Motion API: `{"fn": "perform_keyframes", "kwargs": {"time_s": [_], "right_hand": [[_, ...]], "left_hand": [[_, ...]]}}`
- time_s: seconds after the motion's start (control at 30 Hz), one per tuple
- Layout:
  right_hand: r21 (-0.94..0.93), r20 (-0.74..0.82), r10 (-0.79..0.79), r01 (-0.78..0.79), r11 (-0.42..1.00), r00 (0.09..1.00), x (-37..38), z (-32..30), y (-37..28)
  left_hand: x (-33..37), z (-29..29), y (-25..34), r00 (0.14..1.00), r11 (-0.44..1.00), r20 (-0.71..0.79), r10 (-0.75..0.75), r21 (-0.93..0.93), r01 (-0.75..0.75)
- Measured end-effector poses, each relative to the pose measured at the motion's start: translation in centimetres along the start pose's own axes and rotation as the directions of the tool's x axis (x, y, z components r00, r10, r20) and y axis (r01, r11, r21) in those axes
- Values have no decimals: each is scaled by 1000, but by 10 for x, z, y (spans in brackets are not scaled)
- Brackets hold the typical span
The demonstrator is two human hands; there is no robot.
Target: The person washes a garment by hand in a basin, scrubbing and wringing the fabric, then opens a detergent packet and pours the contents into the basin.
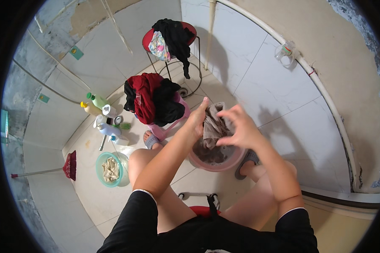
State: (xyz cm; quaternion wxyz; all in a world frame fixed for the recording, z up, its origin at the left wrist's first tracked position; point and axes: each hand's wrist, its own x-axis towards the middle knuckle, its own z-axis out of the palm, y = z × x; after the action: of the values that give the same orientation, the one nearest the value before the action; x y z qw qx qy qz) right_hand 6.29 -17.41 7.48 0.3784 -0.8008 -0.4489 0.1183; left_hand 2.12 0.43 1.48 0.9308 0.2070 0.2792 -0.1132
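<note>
A wet grey-brown cloth garment [214,126] hangs bunched above a pink basin [217,168] between my feet. My left hand [196,119] grips the cloth at its left side, thumb pointing up; the fingers behind it are partly hidden. To the right of the cloth is my right hand [243,130], slightly blurred, with thumb and fingers spread apart and nothing visible between them. Its fingertips come close to the cloth's right edge; whether they touch I cannot tell. Dark, murky water [211,156] shows inside the basin.
Red and black clothes [145,99] pile on a pink stool [166,128]. Behind, a red round stool [190,28] carries more clothing. Several bottles [99,101] and a green brush [125,125] stand left. A teal basin [98,170] holds pale cloth. Tiled wall [291,105] borders the right.
</note>
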Motion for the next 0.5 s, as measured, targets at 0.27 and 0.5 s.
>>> {"fn": "perform_keyframes", "kwargs": {"time_s": [0.27,0.5], "right_hand": [[170,-197,136,-103,980,971,17,10,51],[908,-125,522,-115,403,843,25,16,45]], "left_hand": [[23,-27,7,961,983,-220,168,109,-147],[-6,11,-31,868,920,-317,-382,-220,325]]}}
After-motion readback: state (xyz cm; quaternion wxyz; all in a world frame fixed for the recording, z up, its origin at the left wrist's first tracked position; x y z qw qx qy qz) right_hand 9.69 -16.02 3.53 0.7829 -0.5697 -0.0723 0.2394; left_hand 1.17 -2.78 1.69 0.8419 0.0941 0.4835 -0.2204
